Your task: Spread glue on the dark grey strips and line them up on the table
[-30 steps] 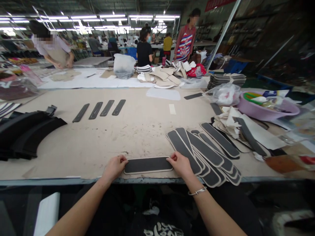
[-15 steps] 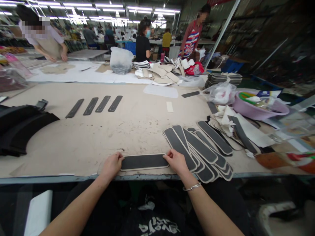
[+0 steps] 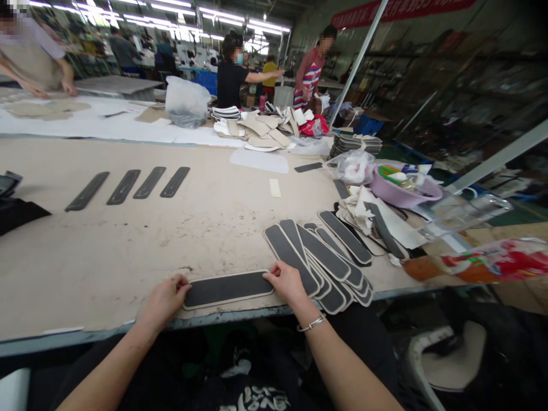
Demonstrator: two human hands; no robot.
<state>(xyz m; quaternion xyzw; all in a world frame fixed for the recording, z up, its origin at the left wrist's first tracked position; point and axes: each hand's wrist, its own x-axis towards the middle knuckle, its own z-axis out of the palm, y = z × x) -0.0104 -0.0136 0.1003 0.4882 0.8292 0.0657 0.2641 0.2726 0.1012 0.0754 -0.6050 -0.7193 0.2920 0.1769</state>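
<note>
A long dark grey strip with a beige border (image 3: 229,289) lies flat along the table's front edge. My left hand (image 3: 165,299) pinches its left end between thumb and fingers. At the other end, my right hand (image 3: 287,282) pinches the right corner; a bracelet circles that wrist. Right beside my right hand, a fanned pile of similar bordered strips (image 3: 325,251) overlaps on the table. Several smaller dark strips (image 3: 149,182) lie in a row farther back on the left.
The beige-covered table (image 3: 107,262) fills the foreground. A purple basin (image 3: 402,191) with odds and ends stands at the right, near cloth scraps (image 3: 363,208). Black curved pieces (image 3: 21,214) lie at far left. Behind are a plastic bag (image 3: 187,101), a heap of cut pieces (image 3: 261,128) and several people.
My view has swung to the right, so the table's things sit farther left. Both hands still grip the same strip. A person in black at the back now stretches an arm out.
</note>
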